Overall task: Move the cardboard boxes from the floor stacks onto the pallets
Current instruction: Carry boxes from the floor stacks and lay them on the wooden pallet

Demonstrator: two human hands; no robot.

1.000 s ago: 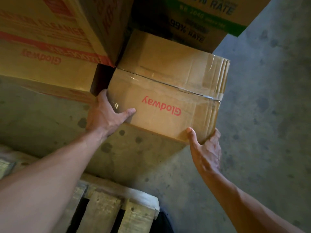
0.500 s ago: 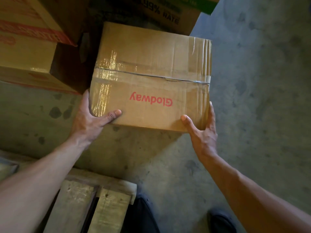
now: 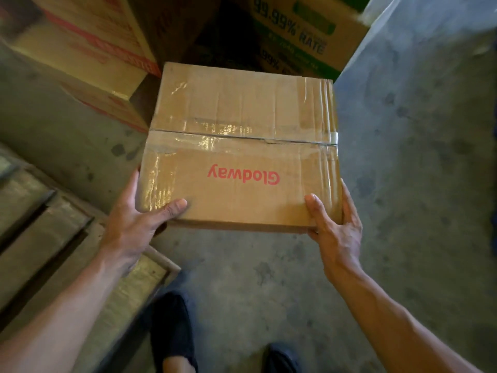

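Observation:
A taped brown cardboard box (image 3: 242,125) with red "Glodway" lettering hangs in the air above the concrete floor, held between both my hands. My left hand (image 3: 134,227) grips its near left corner, thumb on top and fingers on the side. My right hand (image 3: 336,232) grips the near right corner the same way. A wooden pallet (image 3: 40,227) lies at the lower left, its corner just under my left wrist.
Stacked cardboard boxes with red print (image 3: 88,49) stand at the upper left; a box with green print (image 3: 304,36) stands behind the held one. Grey concrete floor (image 3: 416,157) stretches to the right. My two dark shoes (image 3: 174,327) show at the bottom.
The box has come away from the stack towards me and sits level in my hands. The view has tipped down, showing my shoes and more of the pallet.

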